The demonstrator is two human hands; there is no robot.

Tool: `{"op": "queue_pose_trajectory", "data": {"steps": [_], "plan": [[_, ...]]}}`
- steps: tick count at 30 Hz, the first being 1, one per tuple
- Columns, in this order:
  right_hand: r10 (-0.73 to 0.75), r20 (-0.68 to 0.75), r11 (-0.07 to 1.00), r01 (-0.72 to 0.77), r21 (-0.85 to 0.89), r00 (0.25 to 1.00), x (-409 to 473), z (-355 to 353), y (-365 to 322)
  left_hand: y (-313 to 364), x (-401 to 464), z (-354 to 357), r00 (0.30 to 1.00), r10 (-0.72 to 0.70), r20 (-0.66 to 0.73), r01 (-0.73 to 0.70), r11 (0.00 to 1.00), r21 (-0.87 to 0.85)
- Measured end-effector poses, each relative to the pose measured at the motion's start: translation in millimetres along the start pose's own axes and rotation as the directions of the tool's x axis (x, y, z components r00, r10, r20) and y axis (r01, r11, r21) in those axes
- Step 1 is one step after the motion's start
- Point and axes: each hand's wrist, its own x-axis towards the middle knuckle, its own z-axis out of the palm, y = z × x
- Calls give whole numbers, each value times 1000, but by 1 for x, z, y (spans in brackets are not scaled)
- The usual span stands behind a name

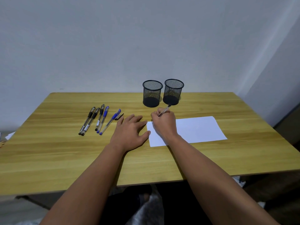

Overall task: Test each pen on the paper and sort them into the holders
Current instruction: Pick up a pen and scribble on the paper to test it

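My right hand (164,122) grips a clear pen (164,109) in a writing hold over the far left corner of the white paper (198,129); the pen's tip is hidden behind my fingers. My left hand (129,132) lies flat on the table with spread fingers, its thumb at the paper's left edge. Several capped pens (97,119), black and blue, lie in a row to the left. A loose black cap (119,117) lies just beyond my left fingers. Two black mesh holders, the left one (152,93) and the right one (173,92), stand side by side behind the paper, with no pens in them.
The wooden table (65,159) backs against a pale wall, with a second wall close on the right. Some paper scraps (9,135) show past the table's left edge. My legs are visible below the front edge.
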Motion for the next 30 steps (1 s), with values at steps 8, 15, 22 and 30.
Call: {"op": "queue_pose_trajectory", "data": {"steps": [8,15,22,30], "plan": [[338,104,849,-350,396,935,21,-27,-16,3,-1,-5,1000,-8,18,7,1000,16],[370,-207,865,-255,431,906,40,-121,17,4,-2,-3,1000,-12,23,12,1000,-4],[371,-134,838,-270,474,919,46,-135,45,3,-1,-6,999,-11,34,11,1000,-16],[321,-84,890,-271,367,943,50,-132,36,5,4,-20,996,-10,85,10,1000,5]]}}
